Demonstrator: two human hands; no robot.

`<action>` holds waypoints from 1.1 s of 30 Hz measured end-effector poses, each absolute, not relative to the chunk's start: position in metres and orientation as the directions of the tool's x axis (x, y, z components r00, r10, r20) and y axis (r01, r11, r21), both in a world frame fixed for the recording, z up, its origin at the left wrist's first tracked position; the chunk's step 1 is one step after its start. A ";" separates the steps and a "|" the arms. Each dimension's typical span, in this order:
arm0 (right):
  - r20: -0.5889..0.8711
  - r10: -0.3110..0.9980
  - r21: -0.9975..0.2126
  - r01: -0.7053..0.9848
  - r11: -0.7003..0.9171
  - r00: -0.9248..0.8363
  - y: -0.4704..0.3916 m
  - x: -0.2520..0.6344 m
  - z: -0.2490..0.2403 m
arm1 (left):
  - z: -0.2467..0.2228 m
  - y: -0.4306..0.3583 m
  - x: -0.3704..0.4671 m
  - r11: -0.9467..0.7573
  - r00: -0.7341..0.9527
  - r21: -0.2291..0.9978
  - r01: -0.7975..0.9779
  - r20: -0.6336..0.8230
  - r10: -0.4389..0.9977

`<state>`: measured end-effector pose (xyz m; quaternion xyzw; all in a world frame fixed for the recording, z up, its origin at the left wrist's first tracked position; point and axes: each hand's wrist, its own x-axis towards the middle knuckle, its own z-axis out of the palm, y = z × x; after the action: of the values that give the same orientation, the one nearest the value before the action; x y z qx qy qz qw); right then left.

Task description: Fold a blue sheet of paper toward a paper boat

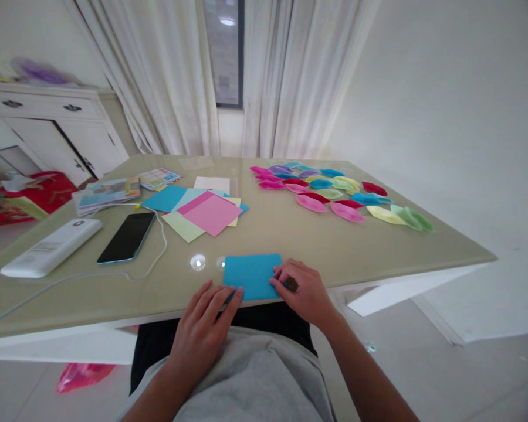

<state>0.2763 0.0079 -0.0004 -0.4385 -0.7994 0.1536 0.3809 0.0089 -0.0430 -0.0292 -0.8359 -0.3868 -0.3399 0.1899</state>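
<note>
One big glass-topped table [290,240] carries a spread of folded paper boats [334,190] far right and a stack of loose coloured sheets [205,212] at centre. At the near edge lies a blue paper sheet [251,275]. The left hand [205,328] lies flat with its fingers on the near-left corner and the right hand [303,287] has curled fingers pinning the right edge: looks like early folding, and next wants a clean crease.

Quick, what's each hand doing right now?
Left hand: open, fingertips pressing the blue paper sheet.
Right hand: open, fingers curled on the sheet's right edge.
</note>
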 end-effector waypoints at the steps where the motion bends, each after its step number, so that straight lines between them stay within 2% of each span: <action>1: 0.472 0.820 -0.581 0.585 0.566 -0.324 0.008 0.276 0.000 | -0.026 -0.042 0.010 -0.622 0.467 -0.061 0.781 0.718 0.516; 6: 0.418 0.833 -0.539 0.639 0.549 -0.363 0.016 0.274 0.010 | -0.009 -0.030 0.016 -0.634 0.493 -0.075 0.770 0.700 0.516; 12: 0.313 0.859 -0.549 0.660 0.512 -0.406 0.023 0.277 0.024 | 0.003 -0.024 0.016 -0.663 0.594 -0.082 0.744 0.535 0.601; 18: 0.283 0.853 -0.587 0.624 0.515 -0.438 0.016 0.283 0.028 | 0.003 -0.028 0.008 -0.760 0.634 0.008 0.650 0.546 0.548; 25: 0.290 0.869 -0.647 0.586 0.487 -0.401 0.012 0.283 0.035 | -0.003 -0.035 0.002 -0.754 0.631 0.049 0.655 0.512 0.582; 29: 0.285 0.864 -0.677 0.550 0.488 -0.416 0.013 0.285 0.036 | -0.002 -0.036 -0.003 -0.786 0.668 0.048 0.617 0.496 0.555; 33: 0.266 0.869 -0.690 0.548 0.474 -0.417 0.013 0.286 0.037 | -0.002 -0.037 -0.008 -0.812 0.680 0.108 0.574 0.489 0.546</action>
<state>0.2864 0.0132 0.0371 -0.4424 -0.8007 0.2596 0.3096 -0.0081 -0.0373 -0.0018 -0.9161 -0.3057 -0.2581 0.0269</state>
